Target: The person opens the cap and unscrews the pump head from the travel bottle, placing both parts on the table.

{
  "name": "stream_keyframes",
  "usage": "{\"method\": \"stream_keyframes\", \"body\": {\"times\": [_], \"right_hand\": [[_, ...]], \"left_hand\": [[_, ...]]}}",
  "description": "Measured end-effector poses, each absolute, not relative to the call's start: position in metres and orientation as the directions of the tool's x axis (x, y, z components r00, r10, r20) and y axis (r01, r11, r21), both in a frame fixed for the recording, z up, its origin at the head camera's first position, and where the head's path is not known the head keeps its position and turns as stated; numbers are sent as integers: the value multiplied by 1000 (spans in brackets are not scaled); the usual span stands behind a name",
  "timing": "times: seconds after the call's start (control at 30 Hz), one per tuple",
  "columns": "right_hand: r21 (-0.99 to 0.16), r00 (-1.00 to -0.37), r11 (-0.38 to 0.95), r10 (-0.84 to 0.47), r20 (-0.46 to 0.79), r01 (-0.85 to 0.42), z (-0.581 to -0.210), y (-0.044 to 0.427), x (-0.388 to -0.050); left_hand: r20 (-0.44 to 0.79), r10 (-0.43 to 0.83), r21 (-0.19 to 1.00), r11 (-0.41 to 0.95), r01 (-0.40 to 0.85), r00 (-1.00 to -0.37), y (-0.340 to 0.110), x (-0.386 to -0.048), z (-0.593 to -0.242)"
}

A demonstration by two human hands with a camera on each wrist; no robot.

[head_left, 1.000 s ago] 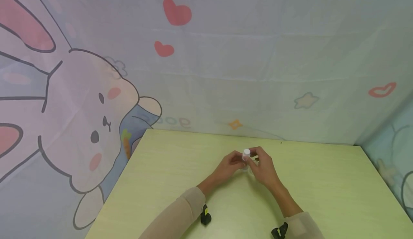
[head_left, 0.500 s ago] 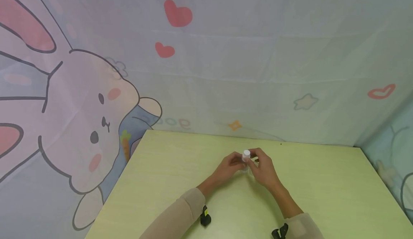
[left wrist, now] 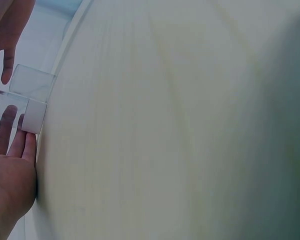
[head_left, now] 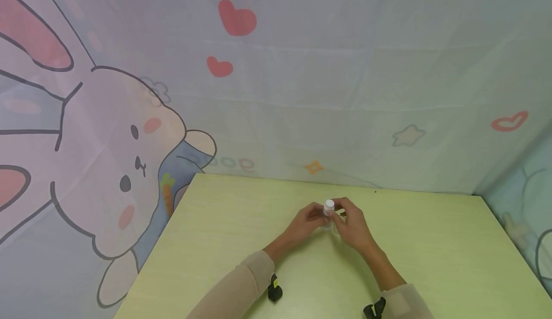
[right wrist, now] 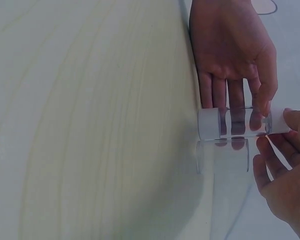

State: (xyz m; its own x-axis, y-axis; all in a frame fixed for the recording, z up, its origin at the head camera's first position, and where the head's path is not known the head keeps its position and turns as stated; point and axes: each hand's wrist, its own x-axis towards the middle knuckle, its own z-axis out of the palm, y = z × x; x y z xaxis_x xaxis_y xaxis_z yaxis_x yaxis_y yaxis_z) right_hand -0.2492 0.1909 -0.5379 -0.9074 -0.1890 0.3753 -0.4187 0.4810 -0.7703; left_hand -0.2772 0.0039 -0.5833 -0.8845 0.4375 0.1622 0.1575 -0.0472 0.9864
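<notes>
A small clear bottle (right wrist: 209, 124) with a white base and a white top (head_left: 329, 204) stands upright on the table between both hands. My left hand (head_left: 304, 224) holds its body, thumb on one side and fingers behind the clear wall. At the white top, my right hand (head_left: 354, 223) pinches with thumb and fingers. Right beside the bottle, a clear cup-like piece (right wrist: 230, 157) stands on the table, below my right hand. It also shows in the left wrist view as a clear square-sided outline (left wrist: 32, 82). My fingers partly cover the bottle in the head view.
The pale yellow-green table (head_left: 448, 252) reaches to a printed cloth backdrop (head_left: 345, 79) with a rabbit and hearts. A tiny dark speck (head_left: 375, 191) lies near the far edge. Black wrist devices (head_left: 274, 289) sit under both beige sleeves (head_left: 241, 280).
</notes>
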Motion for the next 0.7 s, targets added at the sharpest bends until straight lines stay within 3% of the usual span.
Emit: {"method": "stream_keyframes", "body": {"times": [0.7], "right_hand": [[-748, -904, 508, -225, 363, -427, -534, 189, -249]], "left_hand": [[156, 439, 987, -30, 159, -885, 2, -276, -582]]}}
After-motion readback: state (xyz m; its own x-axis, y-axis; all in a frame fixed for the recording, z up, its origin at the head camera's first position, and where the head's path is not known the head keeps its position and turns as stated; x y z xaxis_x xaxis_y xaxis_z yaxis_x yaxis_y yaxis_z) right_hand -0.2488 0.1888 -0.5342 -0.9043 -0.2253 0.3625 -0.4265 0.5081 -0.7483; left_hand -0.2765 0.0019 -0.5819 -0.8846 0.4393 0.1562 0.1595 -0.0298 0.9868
